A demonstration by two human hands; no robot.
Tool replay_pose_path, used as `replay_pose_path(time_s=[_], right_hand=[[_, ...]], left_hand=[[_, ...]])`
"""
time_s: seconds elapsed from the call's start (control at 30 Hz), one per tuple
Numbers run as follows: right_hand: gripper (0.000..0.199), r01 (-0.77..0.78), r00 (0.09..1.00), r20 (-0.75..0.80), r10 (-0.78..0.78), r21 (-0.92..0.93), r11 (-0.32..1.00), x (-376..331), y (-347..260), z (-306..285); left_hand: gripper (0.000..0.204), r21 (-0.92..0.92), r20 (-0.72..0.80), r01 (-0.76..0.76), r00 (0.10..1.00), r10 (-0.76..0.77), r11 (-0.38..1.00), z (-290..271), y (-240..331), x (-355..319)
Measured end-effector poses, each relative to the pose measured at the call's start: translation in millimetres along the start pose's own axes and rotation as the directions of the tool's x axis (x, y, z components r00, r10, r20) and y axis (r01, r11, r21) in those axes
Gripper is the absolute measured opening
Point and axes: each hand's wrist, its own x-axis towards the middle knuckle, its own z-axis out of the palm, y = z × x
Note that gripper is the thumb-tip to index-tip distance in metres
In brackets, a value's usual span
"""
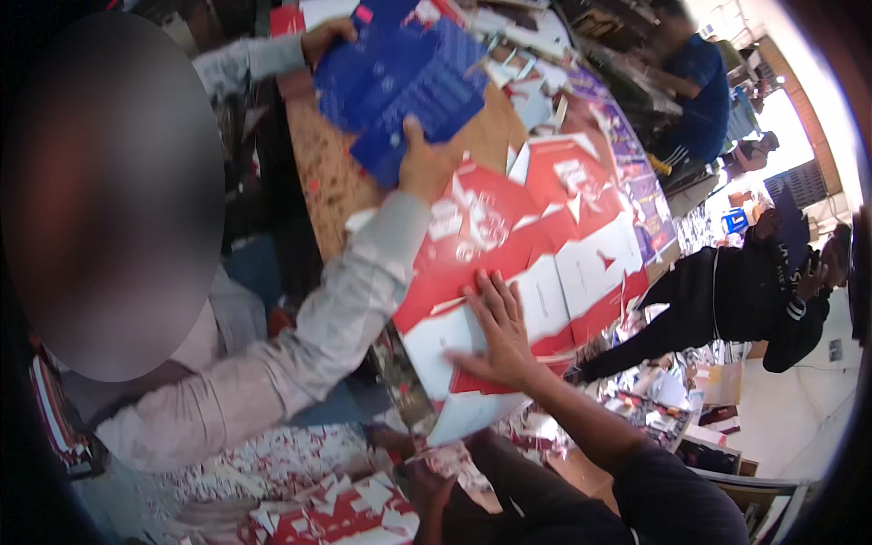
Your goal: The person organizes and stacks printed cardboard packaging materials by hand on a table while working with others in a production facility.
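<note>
Right hand [501, 341] open, fingers spread over the red-and-white sheets [545, 289]; left hand [427, 481] blurred, can't tell. Probably steadying the sheets; next move likely calls for pinching an edge.

Upper-right glare (dark, curved edges).

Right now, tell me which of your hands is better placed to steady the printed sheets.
Probably the right: the right hand is spread over the printed sheets, while the left forearm appears lower, away from them.
</note>
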Motion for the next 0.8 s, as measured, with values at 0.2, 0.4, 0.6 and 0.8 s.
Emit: replay_pose_path(time_s=[0.2,0.4,0.6,0.8], right_hand=[[0.073,0.143,0.974,-0.177,-0.142,-0.007,0.99,10,-16,27],[0.068,0.117,0.981,-0.162,-0.112,0.025,0.993,2,-5,35],[0.062,0.094,0.988,-0.125,-0.087,0.057,0.994,0,1,24],[0.049,0.095,0.957,0.221,-0.188,0.371,0.924,-20,9,-45]], left_hand=[[0.126,-0.424,-0.212,0.506,0.751,-0.625,0.751,27,-58,-152],[0.108,0.132,-0.284,0.607,0.78,-0.557,0.783,-46,-88,-145],[0.042,0.349,-0.06,0.579,0.798,-0.6,0.737,-57,-30,-182],[0.03,0.181,-0.262,0.479,0.865,-0.427,0.859,-55,117,-232]])
